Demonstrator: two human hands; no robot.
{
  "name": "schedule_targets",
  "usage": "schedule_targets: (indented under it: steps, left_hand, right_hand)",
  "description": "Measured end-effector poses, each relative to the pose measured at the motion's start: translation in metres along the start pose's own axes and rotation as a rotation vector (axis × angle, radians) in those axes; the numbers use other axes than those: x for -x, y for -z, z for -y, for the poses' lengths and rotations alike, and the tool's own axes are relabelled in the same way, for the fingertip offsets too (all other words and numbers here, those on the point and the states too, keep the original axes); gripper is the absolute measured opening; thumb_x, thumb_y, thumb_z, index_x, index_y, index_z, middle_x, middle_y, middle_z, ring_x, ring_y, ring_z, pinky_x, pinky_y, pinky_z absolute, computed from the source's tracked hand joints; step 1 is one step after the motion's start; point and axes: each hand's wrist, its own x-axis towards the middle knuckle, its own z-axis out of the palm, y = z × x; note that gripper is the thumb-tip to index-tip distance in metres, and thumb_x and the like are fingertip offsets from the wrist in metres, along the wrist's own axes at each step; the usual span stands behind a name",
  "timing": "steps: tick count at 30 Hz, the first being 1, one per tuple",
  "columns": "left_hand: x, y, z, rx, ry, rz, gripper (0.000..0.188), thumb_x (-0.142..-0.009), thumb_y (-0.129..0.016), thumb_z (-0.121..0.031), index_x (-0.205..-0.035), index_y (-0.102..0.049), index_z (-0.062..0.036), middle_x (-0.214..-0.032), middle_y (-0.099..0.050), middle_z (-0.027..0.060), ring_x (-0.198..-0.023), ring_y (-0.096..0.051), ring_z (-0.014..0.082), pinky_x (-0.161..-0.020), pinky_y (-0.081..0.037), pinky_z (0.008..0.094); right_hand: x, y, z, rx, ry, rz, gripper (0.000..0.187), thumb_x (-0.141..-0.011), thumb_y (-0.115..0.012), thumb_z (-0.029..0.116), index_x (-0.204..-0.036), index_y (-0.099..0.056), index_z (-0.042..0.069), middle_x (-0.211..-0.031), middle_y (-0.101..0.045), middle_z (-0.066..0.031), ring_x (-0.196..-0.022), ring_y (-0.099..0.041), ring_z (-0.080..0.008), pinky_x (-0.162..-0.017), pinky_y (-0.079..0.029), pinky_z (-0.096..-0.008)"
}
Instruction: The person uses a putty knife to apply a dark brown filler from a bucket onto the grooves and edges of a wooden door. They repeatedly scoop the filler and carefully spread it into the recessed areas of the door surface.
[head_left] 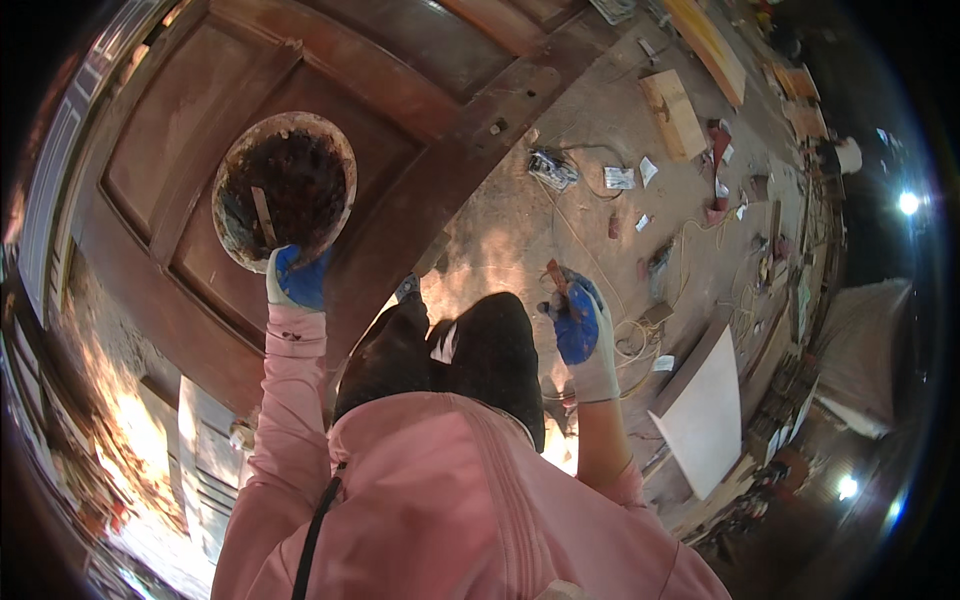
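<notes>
A round bowl (342,150), its pale rim smeared with dark brown, stands over the panelled wooden door at the left. Dark brown matter coats its inside, and a flat stick (262,215) leans in it toward the near rim. My left hand (303,278), in a blue and white glove, is closed on that near rim beside the stick's lower end. To the right of my knees, my right hand (577,325) wears a matching glove. Its fingers are closed round a small flat reddish-brown piece (555,274) that sticks up past them; its exact kind is unclear.
The brown panelled door (400,225) fills the upper left. On the floor at the right lie a wooden block (673,113), a yellowish board (706,50), a white panel (703,412), a foil-like bundle (553,168), cords and scraps of paper. Bright sunlight falls at the lower left.
</notes>
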Motion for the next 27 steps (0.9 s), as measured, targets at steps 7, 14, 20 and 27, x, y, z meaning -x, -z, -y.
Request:
schedule_targets:
  steps: [7,14,20,27]
  left_hand:
    - [0.012,0.013,0.01,-0.046,-0.147,-0.257,0.034,-0.09,-0.061,-0.009,-0.124,-0.064,-0.0042,-0.127,-0.067,0.0131,-0.118,-0.063,0.0342,-0.105,-0.051,0.0519]
    - [0.031,0.026,0.007,-0.127,-0.249,-0.288,0.015,-0.093,-0.06,-0.013,-0.102,-0.069,-0.0054,-0.109,-0.071,0.0102,-0.107,-0.066,0.0295,-0.102,-0.051,0.048]
    - [0.029,-0.008,0.016,-0.123,-0.339,-0.428,0.029,-0.089,-0.059,-0.007,-0.117,-0.067,-0.0032,-0.114,-0.07,0.0124,-0.113,-0.066,0.0316,-0.107,-0.05,0.0486]
    - [0.038,0.017,0.014,-0.081,-0.335,-0.299,0.02,-0.089,-0.061,-0.006,-0.107,-0.069,-0.0021,-0.11,-0.071,0.0126,-0.108,-0.067,0.0303,-0.103,-0.052,0.0461]
  right_hand:
    - [-0.097,-0.047,0.027,0.065,-0.086,0.161,0.03,-0.1,-0.064,0.016,-0.125,-0.063,-0.001,-0.089,-0.065,-0.0043,-0.076,-0.061,-0.0137,-0.083,-0.056,-0.0362]
    - [-0.183,-0.073,0.053,0.393,0.033,0.262,0.025,-0.101,-0.061,0.013,-0.118,-0.069,-0.004,-0.093,-0.063,-0.0017,-0.083,-0.056,-0.0078,-0.076,-0.046,-0.0227]
    - [-0.219,-0.08,0.059,0.663,0.171,0.389,0.022,-0.099,-0.063,0.011,-0.116,-0.07,0.0,-0.097,-0.066,-0.003,-0.089,-0.061,-0.012,-0.079,-0.048,-0.0259]
    - [-0.23,-0.108,0.013,1.242,0.916,0.531,0.026,-0.089,-0.071,0.012,-0.114,-0.072,0.009,-0.093,-0.065,-0.006,-0.087,-0.058,-0.0294,-0.083,-0.044,-0.0445]
